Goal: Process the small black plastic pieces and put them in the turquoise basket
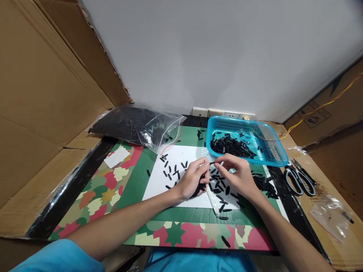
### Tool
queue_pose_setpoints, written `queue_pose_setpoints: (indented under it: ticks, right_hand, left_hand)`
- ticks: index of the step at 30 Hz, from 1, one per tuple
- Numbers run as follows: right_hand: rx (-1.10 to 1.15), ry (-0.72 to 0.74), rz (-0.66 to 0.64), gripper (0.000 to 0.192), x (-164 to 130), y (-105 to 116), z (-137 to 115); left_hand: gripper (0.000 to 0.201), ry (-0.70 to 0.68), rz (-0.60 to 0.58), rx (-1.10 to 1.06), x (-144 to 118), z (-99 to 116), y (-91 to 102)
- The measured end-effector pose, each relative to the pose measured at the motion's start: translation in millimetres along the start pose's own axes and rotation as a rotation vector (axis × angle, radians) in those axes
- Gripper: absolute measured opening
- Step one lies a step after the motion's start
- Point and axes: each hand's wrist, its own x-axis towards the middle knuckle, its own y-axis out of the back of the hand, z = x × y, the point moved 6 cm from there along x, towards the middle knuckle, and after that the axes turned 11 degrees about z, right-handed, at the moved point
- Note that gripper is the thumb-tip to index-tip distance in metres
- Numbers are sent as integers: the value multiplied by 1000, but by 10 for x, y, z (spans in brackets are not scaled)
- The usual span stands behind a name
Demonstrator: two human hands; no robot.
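Observation:
My left hand [196, 177] is closed around several small black elongated pieces, which show between and below its fingers. Between the thumb and forefinger of my right hand [236, 173] is one thin black piece [212, 163], its other end at the left hand's thumb and forefinger. Under both hands lies a white paper sheet [155, 189] with loose black pieces [218, 186] scattered over it. A narrow whitish strip [212, 202] rests on the sheet just below the hands. What exactly the pieces are, I cannot make out.
A blue plastic basket [276, 151] holding black pieces stands behind my right hand. At the back left lies a clear zip bag [127, 124] full of dark material. Scissors [300, 181] and a small plastic bag [330, 217] are at the right. Cardboard [51, 75] walls the left side.

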Motion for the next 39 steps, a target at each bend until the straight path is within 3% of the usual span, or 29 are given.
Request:
queue_pose_setpoints:
  ticks: [7,14,27,39]
  right_hand:
    - [-53,28,-28,20,5,-9,-39]
    - [-45,26,-14,18,-4,-2,-13]
    - [52,-132,-52,19,-30,-36,73]
    - [38,-99,-43,13,-47,-16,45]
  left_hand:
    - [47,-1,13,22,7,-2,1]
    - [46,-2,18,-32,23,-9,4]
    - [46,-39,29,-46,17,14,9]
    - [45,-31,21,-68,13,9,-10]
